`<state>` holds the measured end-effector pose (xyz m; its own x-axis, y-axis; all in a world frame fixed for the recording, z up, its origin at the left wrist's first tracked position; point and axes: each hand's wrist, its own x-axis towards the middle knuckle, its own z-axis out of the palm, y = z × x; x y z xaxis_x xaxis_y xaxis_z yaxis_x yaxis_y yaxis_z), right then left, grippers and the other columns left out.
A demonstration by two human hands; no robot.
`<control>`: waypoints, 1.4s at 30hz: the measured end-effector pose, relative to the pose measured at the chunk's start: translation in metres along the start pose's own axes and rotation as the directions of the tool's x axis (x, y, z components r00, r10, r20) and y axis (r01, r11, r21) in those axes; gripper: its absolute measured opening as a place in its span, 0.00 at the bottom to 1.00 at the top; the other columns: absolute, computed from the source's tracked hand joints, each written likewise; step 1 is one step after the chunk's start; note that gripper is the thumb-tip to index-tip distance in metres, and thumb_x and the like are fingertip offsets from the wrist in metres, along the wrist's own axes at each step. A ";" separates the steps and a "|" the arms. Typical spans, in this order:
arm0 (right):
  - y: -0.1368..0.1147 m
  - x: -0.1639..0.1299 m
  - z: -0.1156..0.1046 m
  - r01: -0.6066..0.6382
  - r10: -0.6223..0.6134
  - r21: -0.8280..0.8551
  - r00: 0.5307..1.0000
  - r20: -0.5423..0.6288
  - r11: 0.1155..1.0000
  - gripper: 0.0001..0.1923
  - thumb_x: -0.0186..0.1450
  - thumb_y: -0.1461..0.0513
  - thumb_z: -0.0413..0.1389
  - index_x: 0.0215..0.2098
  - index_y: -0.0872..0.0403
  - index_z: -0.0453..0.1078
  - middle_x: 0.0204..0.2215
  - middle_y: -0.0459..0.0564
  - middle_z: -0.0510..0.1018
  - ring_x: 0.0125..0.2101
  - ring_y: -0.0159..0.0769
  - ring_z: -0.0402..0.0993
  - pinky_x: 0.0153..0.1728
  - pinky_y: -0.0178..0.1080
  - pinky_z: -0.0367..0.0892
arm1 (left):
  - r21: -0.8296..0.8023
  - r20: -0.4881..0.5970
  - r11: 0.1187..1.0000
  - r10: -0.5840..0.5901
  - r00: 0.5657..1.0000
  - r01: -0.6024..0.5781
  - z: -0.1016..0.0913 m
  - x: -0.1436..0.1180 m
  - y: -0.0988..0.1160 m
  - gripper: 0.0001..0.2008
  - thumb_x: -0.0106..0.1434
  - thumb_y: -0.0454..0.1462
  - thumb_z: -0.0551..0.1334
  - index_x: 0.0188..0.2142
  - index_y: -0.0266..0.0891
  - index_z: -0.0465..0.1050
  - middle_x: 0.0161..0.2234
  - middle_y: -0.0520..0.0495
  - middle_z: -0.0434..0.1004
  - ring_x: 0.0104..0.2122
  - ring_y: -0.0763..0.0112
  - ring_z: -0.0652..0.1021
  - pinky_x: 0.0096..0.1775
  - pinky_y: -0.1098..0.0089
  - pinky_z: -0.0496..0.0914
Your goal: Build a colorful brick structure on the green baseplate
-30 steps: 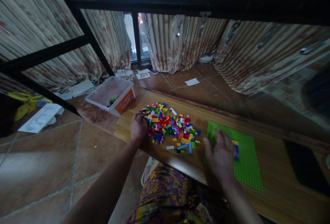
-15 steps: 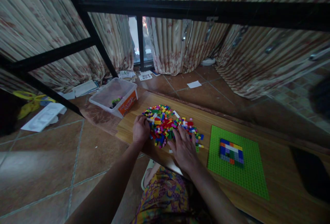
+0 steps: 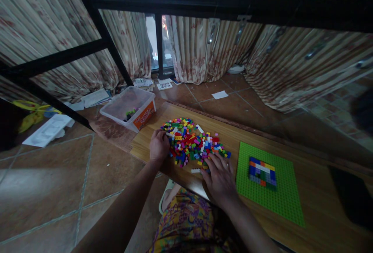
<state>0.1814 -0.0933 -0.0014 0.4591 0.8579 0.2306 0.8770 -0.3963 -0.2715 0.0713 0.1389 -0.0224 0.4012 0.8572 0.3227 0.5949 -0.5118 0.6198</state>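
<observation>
Bricks (image 3: pixel 194 143) lie in a loose, many-coloured heap on the table (image 3: pixel 221 128), between the clear tub (image 3: pixel 129 107) at the far left corner and the green baseplate (image 3: pixel 269 183) to the right, which already carries a small patch of blue, white, red and yellow pieces (image 3: pixel 262 172). Your right hand (image 3: pixel 220 177) lies palm down at the near right edge of the heap, fingers (image 3: pixel 214 159) spread apart and flat over the closest bricks, clamped on nothing that shows. To pick well from here, judge by colour first, then curl only thumb and forefinger around one piece instead of raking with the whole palm, since a flat sweep would likely push strays such as the white brick (image 3: pixel 194 170) toward the near table edge. Your left hand (image 3: pixel 159 146) rests at the heap's left side, knuckles up and fingers curled under toward the bricks; whether it grips a piece you cannot tell, as the fingertips are hidden. It serves well as a stop there, keeping the heap from spreading toward the tub. Both forearms reach in from below, the left one long and straight, the right one bent in from the near right, its wrist low over the table edge just left of the baseplate.
</observation>
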 end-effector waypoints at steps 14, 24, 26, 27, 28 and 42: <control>0.002 0.028 0.005 -0.086 0.086 -0.043 0.996 0.001 0.995 0.22 0.69 0.56 0.49 0.58 0.57 0.64 0.60 0.60 0.66 0.60 0.50 0.59 0.59 0.56 0.50 | -0.002 0.007 1.000 -0.007 1.000 0.007 -0.001 0.000 0.001 0.12 0.61 0.34 0.53 0.37 0.38 0.75 0.43 0.41 0.74 0.43 0.61 0.75 0.47 0.63 0.71; -0.011 0.043 0.008 0.068 -0.066 0.039 0.997 -0.050 0.997 0.20 0.69 0.56 0.49 0.56 0.55 0.65 0.57 0.58 0.68 0.57 0.47 0.62 0.59 0.55 0.50 | -0.011 -0.001 1.000 -0.010 1.000 0.010 0.001 -0.001 -0.001 0.13 0.61 0.32 0.52 0.37 0.38 0.75 0.43 0.41 0.74 0.43 0.62 0.75 0.48 0.63 0.71; -0.015 0.054 0.012 0.108 -0.107 0.030 0.993 -0.042 0.994 0.21 0.69 0.56 0.49 0.57 0.54 0.65 0.59 0.58 0.67 0.58 0.48 0.61 0.60 0.56 0.49 | -0.012 -0.002 1.000 -0.014 1.000 0.014 0.002 -0.001 -0.001 0.13 0.61 0.32 0.52 0.38 0.38 0.75 0.43 0.41 0.74 0.43 0.62 0.75 0.47 0.63 0.71; -0.017 0.058 0.014 0.129 -0.128 0.027 0.991 -0.031 0.991 0.21 0.68 0.55 0.50 0.57 0.54 0.65 0.59 0.58 0.67 0.58 0.48 0.61 0.60 0.56 0.48 | -0.012 -0.004 1.000 -0.017 1.000 0.017 0.002 -0.001 -0.002 0.13 0.61 0.32 0.52 0.38 0.38 0.75 0.43 0.42 0.74 0.43 0.62 0.75 0.47 0.63 0.71; -0.018 0.061 0.016 0.147 -0.146 0.028 0.989 -0.020 0.989 0.20 0.68 0.55 0.50 0.56 0.54 0.65 0.59 0.57 0.67 0.58 0.49 0.61 0.60 0.57 0.48 | -0.013 -0.004 1.000 -0.020 1.000 0.020 0.002 -0.001 -0.002 0.13 0.61 0.31 0.52 0.38 0.38 0.75 0.43 0.42 0.74 0.43 0.62 0.75 0.47 0.63 0.71; -0.001 0.068 0.018 0.074 -0.072 0.022 0.993 -0.092 0.997 0.20 0.69 0.55 0.48 0.54 0.57 0.67 0.53 0.60 0.71 0.54 0.48 0.65 0.54 0.52 0.58 | -0.075 -0.013 0.997 -0.026 1.000 0.025 0.000 -0.004 0.000 0.11 0.60 0.30 0.53 0.33 0.39 0.74 0.42 0.43 0.74 0.42 0.64 0.75 0.47 0.64 0.71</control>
<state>0.2095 -0.0293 -0.0020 0.4062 0.8503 0.3346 0.9052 -0.3245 -0.2743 0.0695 0.1357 -0.0236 0.3762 0.8711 0.3156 0.5508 -0.4842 0.6798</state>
